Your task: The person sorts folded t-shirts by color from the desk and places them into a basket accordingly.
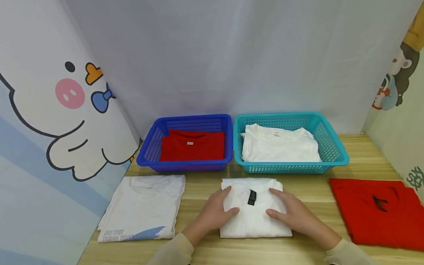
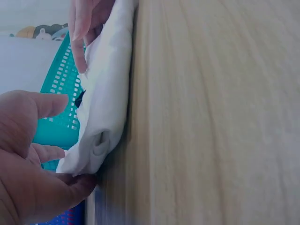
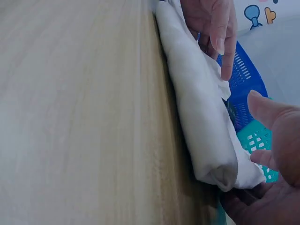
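Your left hand (image 1: 212,211) and right hand (image 1: 296,213) are apart from each other, one at each side of a folded white shirt (image 1: 255,222). In both wrist views your fingers are spread rather than clamped: the thumbs stand off the cloth above its upper face, while lower fingers reach in at the bottom of the side edges. How far those fingers go beneath the fabric you cannot tell. The shirt lies on the wooden surface (image 1: 251,254) right in front of you, its near edge a rounded fold, its neckline toward the far side and a black neck label (image 1: 252,197) showing between your hands. Pale sleeves (image 1: 175,251) cover your forearms.

To your left lies a printed white shirt (image 1: 149,206), folded, with a blue brushstroke and lettering along its near edge. To your right, well apart from your hands, a folded red shirt (image 1: 367,224) carries thin black cords (image 1: 380,203) near its neckline.

Beyond the shirt, two baskets stand side by side: a blue basket (image 1: 185,163) on the left with a red garment (image 1: 192,151) inside, and a teal basket (image 1: 291,164) on the right holding a white garment (image 1: 279,147). Behind them hangs a pale curtain (image 1: 245,55); a cartoon panel (image 1: 39,88) flanks it on your left.
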The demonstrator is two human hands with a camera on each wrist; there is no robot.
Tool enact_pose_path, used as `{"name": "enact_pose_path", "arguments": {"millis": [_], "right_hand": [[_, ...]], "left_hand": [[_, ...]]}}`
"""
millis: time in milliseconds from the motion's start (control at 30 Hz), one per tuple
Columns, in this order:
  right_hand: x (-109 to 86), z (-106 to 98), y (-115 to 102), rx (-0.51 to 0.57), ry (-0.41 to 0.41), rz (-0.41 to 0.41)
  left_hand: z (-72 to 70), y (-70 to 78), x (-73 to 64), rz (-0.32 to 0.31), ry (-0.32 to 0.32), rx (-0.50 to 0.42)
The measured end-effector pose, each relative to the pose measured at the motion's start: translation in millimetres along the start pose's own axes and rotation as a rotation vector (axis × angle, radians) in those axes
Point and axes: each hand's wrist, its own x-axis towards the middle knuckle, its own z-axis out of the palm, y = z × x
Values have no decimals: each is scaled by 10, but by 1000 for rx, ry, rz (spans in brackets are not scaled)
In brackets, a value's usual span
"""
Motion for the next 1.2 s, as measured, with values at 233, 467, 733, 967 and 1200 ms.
{"name": "enact_pose_path", "arguments": {"millis": [233,467,733,967,1200], "right_hand": [[-1,-31,-69,379,-59,192],[4,2,-20,620,-113,265],[-6,39,-26,686,-131,303],[-19,81,4,764,-124,320],[-48,40,-37,748,-70,306]], "left_hand": [[13,-10,7,-131,52,-329],[-9,17,-4,-193,-66,-726],[-32,-10,-64,-73,-226,-562],[15,-107,-43,-8,-218,-546],[23,-96,-15,-17,-147,-716]]}}
